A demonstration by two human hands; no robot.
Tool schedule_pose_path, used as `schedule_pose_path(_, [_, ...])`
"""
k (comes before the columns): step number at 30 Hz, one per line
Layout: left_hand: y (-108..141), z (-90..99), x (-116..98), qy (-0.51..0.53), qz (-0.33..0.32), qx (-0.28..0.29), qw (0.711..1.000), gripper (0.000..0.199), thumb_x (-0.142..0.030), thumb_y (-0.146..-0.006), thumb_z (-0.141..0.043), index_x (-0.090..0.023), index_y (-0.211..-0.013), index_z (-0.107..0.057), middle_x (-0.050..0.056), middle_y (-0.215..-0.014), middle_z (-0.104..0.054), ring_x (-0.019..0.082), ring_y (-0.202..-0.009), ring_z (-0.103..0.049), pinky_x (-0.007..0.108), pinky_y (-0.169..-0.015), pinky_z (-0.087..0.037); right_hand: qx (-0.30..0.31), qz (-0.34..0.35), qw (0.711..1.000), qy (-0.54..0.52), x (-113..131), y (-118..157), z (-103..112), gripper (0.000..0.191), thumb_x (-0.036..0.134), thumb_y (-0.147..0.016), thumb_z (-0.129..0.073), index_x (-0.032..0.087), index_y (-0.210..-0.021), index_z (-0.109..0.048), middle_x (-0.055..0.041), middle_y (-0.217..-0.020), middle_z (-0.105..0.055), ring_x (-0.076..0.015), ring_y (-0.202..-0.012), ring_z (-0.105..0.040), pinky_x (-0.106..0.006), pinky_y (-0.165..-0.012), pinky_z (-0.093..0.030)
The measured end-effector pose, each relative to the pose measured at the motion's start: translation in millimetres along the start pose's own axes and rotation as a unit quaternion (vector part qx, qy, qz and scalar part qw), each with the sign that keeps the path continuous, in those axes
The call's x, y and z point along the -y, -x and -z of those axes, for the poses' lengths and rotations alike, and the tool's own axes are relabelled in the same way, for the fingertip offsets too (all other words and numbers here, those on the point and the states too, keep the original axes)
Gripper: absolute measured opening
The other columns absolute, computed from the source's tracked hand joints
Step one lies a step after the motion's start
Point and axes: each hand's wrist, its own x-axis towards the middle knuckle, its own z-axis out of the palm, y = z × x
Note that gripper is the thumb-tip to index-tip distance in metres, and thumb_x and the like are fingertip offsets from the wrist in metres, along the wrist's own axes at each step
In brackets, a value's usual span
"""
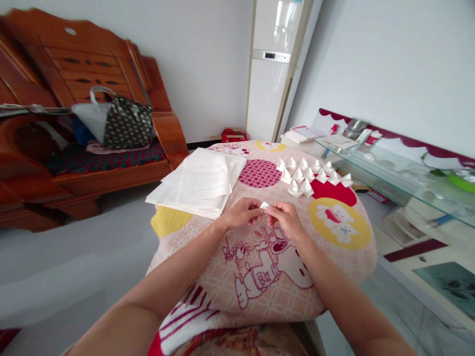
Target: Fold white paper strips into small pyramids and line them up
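Note:
A small folded piece of white paper (pixel 264 205) is pinched between my two hands, above the middle of the cloth-covered table. My left hand (pixel 243 212) grips its left side with thumb and fingers. On the right side, my right hand (pixel 285 216) holds it the same way. Beyond my right hand stand several folded paper boats (pixel 306 188) in loose rows. Left of my hands lies a stack of white paper sheets (pixel 204 179), the top one bearing faint printed lines.
The round table wears a pink patterned tablecloth (pixel 226 277). A glass-topped stand (pixel 408 178) with cups and tins is close on the right. At the left is a wooden bench (pixel 92 54) with bags (pixel 128 121). A white air conditioner (pixel 269 89) rises behind.

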Motion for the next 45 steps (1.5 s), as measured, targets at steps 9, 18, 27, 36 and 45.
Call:
schedule_pose_path(9, [3.9, -3.7, -6.0, -0.029, -0.054, 0.007, 0.998, 0.041, -0.052, -0.086, -0.068, -0.015, -0.075, -0.057, -0.004, -0.059, -0.056, 0.005, -0.045, -0.042, 0.018, -0.043, -0.027, 0.028, -0.001, 1.000, -0.010, -1.6, 0.9, 4.0, 0.034, 0.044, -0.071, -0.077, 0.018, -0.054, -0.062, -0.0017, -0.047, -0.062, -0.0113, -0.038, -0.053, -0.022, -0.040, -0.041])
schedule_pose_path(18, [5.7, -3.2, -6.9, -0.004, 0.017, -0.003, 1.000, 0.038, -0.051, -0.085, -0.065, -0.018, -0.072, -0.052, -0.003, -0.057, -0.059, 0.006, -0.040, -0.047, 0.018, -0.039, -0.030, 0.063, 0.015, 0.997, 0.033, -3.5, 0.0, 10.5, 0.034, 0.046, -0.077, -0.073, 0.018, -0.059, -0.064, -0.0016, -0.052, -0.064, -0.0118, -0.042, -0.056, -0.022, -0.042, -0.043])
schedule_pose_path(27, [2.9, 0.1, -2.6, -0.081, -0.076, -0.034, 0.993, 0.051, -0.059, -0.091, -0.057, -0.016, -0.063, -0.052, -0.004, -0.049, -0.049, 0.005, -0.043, -0.036, 0.019, -0.044, -0.025, 0.046, 0.034, 0.994, 0.092, 1.4, 3.7, 5.0, 0.033, 0.047, -0.079, -0.067, 0.020, -0.060, -0.060, 0.0041, -0.041, -0.051, -0.0094, -0.034, -0.042, -0.022, -0.038, -0.031])
schedule_pose_path(36, [1.1, -3.5, 0.5, -0.088, -0.054, -0.049, 0.993, 0.046, -0.055, -0.092, -0.055, -0.017, -0.067, -0.053, -0.005, -0.052, -0.051, 0.006, -0.044, -0.039, 0.019, -0.046, -0.027, 0.061, 0.047, 0.992, 0.103, -6.9, 0.7, 1.7, 0.036, 0.051, -0.083, -0.064, 0.020, -0.064, -0.059, 0.0042, -0.044, -0.052, -0.0099, -0.038, -0.043, -0.022, -0.041, -0.035])
schedule_pose_path(45, [1.3, -4.3, -2.5, -0.085, -0.035, -0.068, 0.993, 0.043, -0.053, -0.091, -0.059, -0.017, -0.067, -0.055, -0.005, -0.053, -0.050, 0.007, -0.046, -0.041, 0.021, -0.048, -0.029, 0.025, 0.051, 0.993, 0.101, -1.5, 2.4, 1.1, 0.033, 0.049, -0.080, -0.064, 0.021, -0.063, -0.059, 0.0043, -0.044, -0.051, -0.0102, -0.038, -0.042, -0.023, -0.039, -0.033])
